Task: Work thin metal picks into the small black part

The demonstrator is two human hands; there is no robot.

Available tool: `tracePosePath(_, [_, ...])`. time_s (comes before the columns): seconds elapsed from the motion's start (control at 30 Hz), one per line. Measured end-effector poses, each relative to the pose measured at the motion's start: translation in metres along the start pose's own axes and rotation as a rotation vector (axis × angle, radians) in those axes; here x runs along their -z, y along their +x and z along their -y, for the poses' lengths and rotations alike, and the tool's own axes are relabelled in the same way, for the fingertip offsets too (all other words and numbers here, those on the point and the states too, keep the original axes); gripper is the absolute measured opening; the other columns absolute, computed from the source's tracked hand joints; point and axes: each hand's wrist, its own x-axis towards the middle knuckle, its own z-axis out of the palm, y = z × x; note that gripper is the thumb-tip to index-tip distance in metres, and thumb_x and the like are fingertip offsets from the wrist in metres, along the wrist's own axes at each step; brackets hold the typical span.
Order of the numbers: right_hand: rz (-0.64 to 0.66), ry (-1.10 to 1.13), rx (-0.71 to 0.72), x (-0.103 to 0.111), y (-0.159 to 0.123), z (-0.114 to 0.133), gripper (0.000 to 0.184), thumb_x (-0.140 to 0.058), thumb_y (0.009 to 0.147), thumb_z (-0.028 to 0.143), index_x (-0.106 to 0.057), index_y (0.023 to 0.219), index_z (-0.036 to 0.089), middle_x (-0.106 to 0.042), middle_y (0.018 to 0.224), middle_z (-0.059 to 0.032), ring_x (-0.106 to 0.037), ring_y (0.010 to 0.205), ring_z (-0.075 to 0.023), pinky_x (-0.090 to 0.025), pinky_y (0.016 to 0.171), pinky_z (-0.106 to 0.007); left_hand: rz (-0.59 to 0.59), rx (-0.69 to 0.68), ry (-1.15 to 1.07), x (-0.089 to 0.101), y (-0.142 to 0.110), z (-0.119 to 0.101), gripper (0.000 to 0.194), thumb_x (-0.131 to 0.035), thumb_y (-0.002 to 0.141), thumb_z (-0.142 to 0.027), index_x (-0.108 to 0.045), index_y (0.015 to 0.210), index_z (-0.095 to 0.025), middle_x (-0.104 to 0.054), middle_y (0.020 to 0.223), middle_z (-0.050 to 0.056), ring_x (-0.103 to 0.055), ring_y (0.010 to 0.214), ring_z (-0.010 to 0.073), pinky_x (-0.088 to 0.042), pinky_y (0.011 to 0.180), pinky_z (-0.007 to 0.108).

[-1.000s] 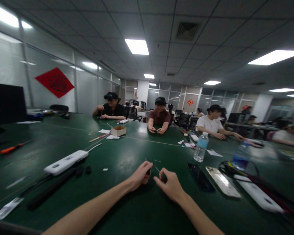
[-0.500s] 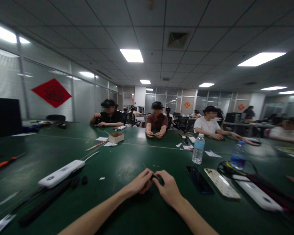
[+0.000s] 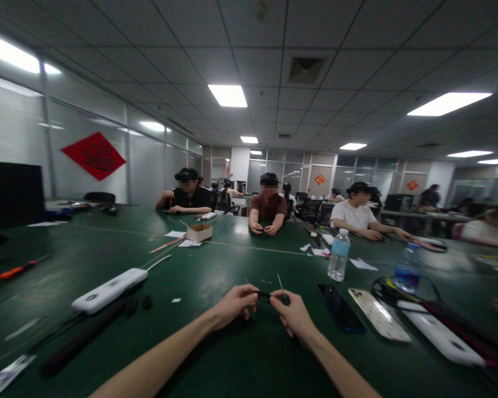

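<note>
Over the green tabletop [image 3: 240, 359], the left hand [image 3: 231, 307] and right hand [image 3: 292, 315] are close together, both grips clamped on a small black piece [image 3: 264, 297] held between them. A thin pale stick [image 3: 279, 282] rises just beyond the right hand. To the right lie a black phone [image 3: 339, 307] and a gold phone [image 3: 377, 314], with a water bottle [image 3: 338, 255] farther off; to the left, a white power strip [image 3: 107, 291].
</note>
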Motion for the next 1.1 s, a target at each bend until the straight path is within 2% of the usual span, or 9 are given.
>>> tracePosePath(0.13, [0.069, 0.111, -0.037, 0.001, 0.000, -0.002, 0.054, -0.057, 0.072, 0.058, -0.055, 0.105, 0.016, -0.041, 0.039, 0.0102, -0.029, 0.026, -0.0044, -0.024, 0.025, -0.014, 0.032, 0.067, -0.140, 0.000, -0.002, -0.002, 0.037, -0.067, 0.071, -0.040, -0.059, 0.097, -0.014, -0.056, 0.084, 0.007, -0.055, 0.070, 0.0134, -0.040, 0.053, 0.021])
tracePosePath(0.23, [0.075, 0.151, -0.039, 0.001, 0.000, -0.003, 0.057, -0.057, 0.071, 0.058, -0.053, 0.109, 0.016, -0.042, 0.040, 0.0106, -0.028, 0.024, -0.0039, -0.024, 0.024, -0.014, 0.042, 0.088, -0.190, -0.002, -0.004, -0.005, 0.037, -0.067, 0.071, -0.039, -0.059, 0.097, -0.015, -0.056, 0.087, 0.008, -0.056, 0.073, 0.0143, -0.040, 0.055, 0.022])
tracePosePath(0.43, [0.061, 0.213, -0.039, 0.001, 0.003, -0.006, 0.058, -0.055, 0.074, 0.058, -0.052, 0.112, 0.015, -0.045, 0.041, 0.0093, -0.029, 0.024, -0.0043, -0.021, 0.023, -0.014, 0.008, 0.026, -0.213, -0.011, -0.006, -0.009, 0.034, -0.069, 0.070, -0.035, -0.059, 0.098, -0.016, -0.056, 0.090, 0.007, -0.055, 0.080, 0.0152, -0.040, 0.058, 0.022])
tracePosePath(0.7, [-0.042, 0.292, -0.048, -0.008, 0.006, -0.008, 0.056, -0.052, 0.075, 0.062, -0.054, 0.103, 0.013, -0.047, 0.043, 0.0069, -0.030, 0.025, -0.0038, -0.022, 0.023, -0.014, -0.106, 0.026, -0.340, -0.023, -0.002, 0.001, 0.036, -0.068, 0.072, -0.036, -0.061, 0.099, -0.014, -0.057, 0.099, 0.010, -0.053, 0.075, 0.0110, -0.040, 0.060, 0.022])
tracePosePath(0.87, [-0.040, 0.345, -0.089, -0.015, 0.008, -0.009, 0.055, -0.052, 0.074, 0.064, -0.055, 0.095, 0.013, -0.045, 0.043, 0.0072, -0.030, 0.025, -0.0036, -0.021, 0.023, -0.014, -0.134, 0.035, -0.363, -0.025, 0.001, 0.006, 0.033, -0.065, 0.074, -0.039, -0.062, 0.095, -0.014, -0.058, 0.098, 0.010, -0.053, 0.074, 0.0101, -0.040, 0.060, 0.022])
tracePosePath(1.1, [-0.152, 0.341, -0.065, -0.021, 0.011, -0.017, 0.051, -0.054, 0.074, 0.061, -0.054, 0.093, 0.014, -0.043, 0.041, 0.0083, -0.027, 0.025, -0.0029, -0.020, 0.023, -0.014, -0.177, -0.042, -0.317, -0.028, 0.007, 0.016, 0.035, -0.062, 0.076, -0.039, -0.063, 0.097, -0.011, -0.058, 0.086, 0.009, -0.049, 0.069, 0.0100, -0.038, 0.061, 0.022])
